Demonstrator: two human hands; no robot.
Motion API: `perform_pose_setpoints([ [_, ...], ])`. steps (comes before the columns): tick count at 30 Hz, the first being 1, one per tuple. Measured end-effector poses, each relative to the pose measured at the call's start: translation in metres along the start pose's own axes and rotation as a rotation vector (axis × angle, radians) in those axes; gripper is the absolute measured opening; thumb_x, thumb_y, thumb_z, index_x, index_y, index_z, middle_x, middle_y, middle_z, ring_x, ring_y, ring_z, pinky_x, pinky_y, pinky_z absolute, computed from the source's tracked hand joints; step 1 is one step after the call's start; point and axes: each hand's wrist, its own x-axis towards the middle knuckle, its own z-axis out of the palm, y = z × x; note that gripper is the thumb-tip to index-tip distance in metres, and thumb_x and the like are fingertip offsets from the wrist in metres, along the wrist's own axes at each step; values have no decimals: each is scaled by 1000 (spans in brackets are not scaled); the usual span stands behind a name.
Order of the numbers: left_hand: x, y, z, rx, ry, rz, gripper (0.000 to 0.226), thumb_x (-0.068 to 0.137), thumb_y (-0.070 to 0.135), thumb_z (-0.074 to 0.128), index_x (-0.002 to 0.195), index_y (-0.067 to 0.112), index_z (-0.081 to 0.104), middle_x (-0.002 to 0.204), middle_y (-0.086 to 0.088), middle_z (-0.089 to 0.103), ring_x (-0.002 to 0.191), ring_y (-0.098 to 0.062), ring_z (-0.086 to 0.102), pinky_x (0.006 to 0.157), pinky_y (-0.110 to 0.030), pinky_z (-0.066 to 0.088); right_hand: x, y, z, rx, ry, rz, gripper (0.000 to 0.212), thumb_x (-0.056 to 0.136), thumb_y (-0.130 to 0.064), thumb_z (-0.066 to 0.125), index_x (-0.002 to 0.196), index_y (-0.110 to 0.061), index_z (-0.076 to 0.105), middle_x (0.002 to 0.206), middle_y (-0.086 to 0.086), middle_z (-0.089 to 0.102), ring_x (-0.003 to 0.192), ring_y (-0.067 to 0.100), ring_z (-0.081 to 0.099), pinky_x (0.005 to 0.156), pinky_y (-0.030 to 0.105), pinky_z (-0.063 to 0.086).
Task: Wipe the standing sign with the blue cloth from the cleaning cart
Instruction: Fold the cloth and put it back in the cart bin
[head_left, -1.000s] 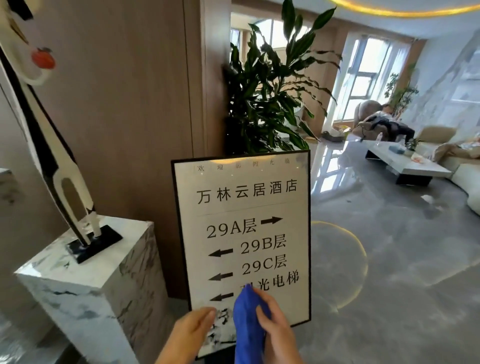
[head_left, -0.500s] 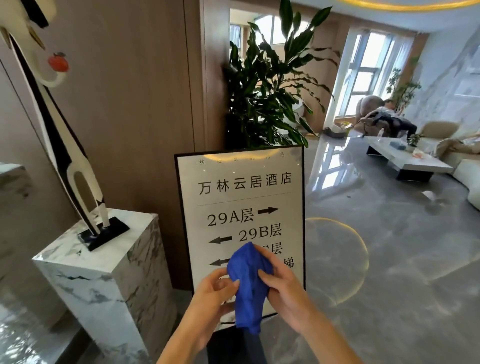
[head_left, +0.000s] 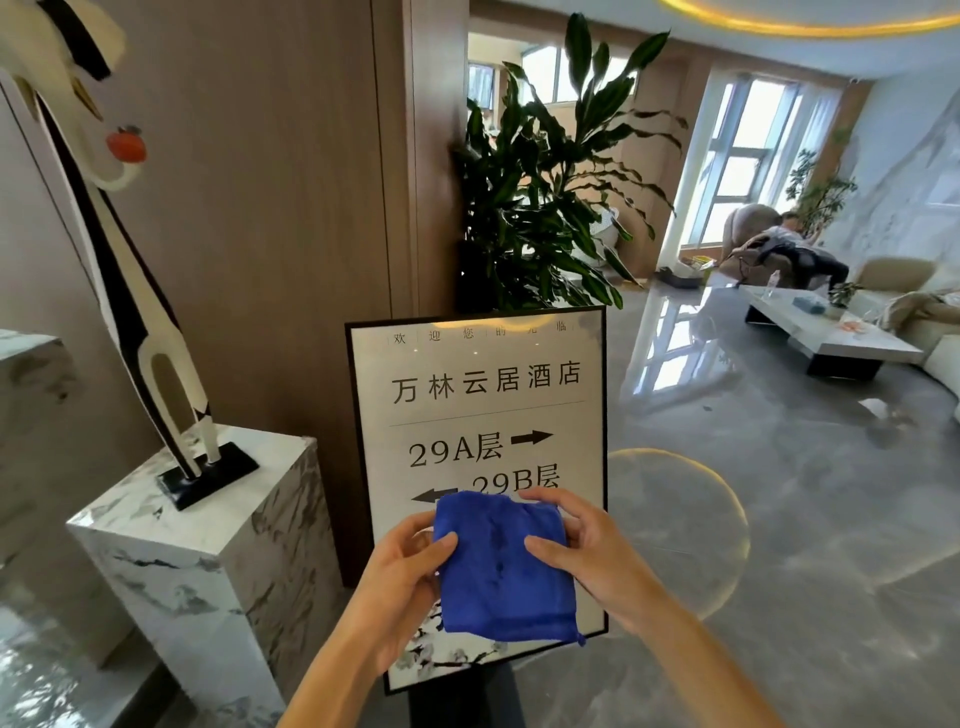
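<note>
Hands, two, on one cloth

Blue cloth: soft, matt terry. Sign: glossy panel, black frame. Pedestal: polished veined marble. Floor: glossy grey stone. Wall: matt wood.

bright blue cloth, white sign with black frame and black lettering, white marble plinth with grey veins, glossy grey floor, dark green plant
</note>
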Motion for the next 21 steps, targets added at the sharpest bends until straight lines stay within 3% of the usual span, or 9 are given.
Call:
perform_pose_setpoints([
  [3, 2, 1, 0, -26, 29, 46, 50, 81, 0, 74, 127, 12, 59, 106, -27, 70, 102, -41, 70, 74, -43, 60, 3, -1, -7, -101, 35, -25, 28, 89, -15, 75, 114, -27, 70, 109, -2, 75, 103, 17, 71, 87, 35, 61],
  [6, 4, 1, 0, 35, 0, 95, 51, 80, -2, 75, 122, 25, 65, 95, -20, 70, 96, -38, 71, 76, -41, 59, 6, 3, -16, -139, 48, -21, 20, 85, -12, 79, 100, -24, 77, 104, -4, 75, 101, 15, 71, 85, 30, 59],
  [10, 10, -1, 2, 354, 42, 105, 35, 86, -6, 71, 107, 21, 77, 104, -10, 75, 101, -28, 71, 75, -31, 59, 10, 9, -27, -213, -11, 25, 37, 71, -12, 89, 100, -32, 77, 112, -2, 72, 104, 14, 69, 84, 29, 59],
  [15, 15, 5, 13, 874, 152, 181, 42, 83, -3, 75, 98, 36, 71, 97, 12, 69, 92, -12, 69, 71, -15, 56, 20, 11, -32, -396, 46, -11, 36, 75, -13, 84, 98, -40, 76, 111, -12, 71, 107, 8, 65, 93, 33, 57],
  [18, 19, 10, 20, 1090, 187, 251, 34, 84, 0, 75, 111, 20, 75, 95, 20, 60, 86, -1, 62, 67, -1, 46, 27, 10, -30, -458, 116, -52, 39, 74, -10, 86, 92, -43, 74, 101, -16, 73, 101, 4, 66, 87, 28, 57],
  [21, 22, 14, 23, 1244, 252, 300, 37, 87, 5, 73, 123, 15, 70, 104, 6, 46, 89, -5, 51, 76, -1, 37, 31, 8, -29, -453, 169, -90, 46, 71, -9, 88, 78, -52, 73, 86, -23, 74, 88, -3, 68, 71, 14, 52],
])
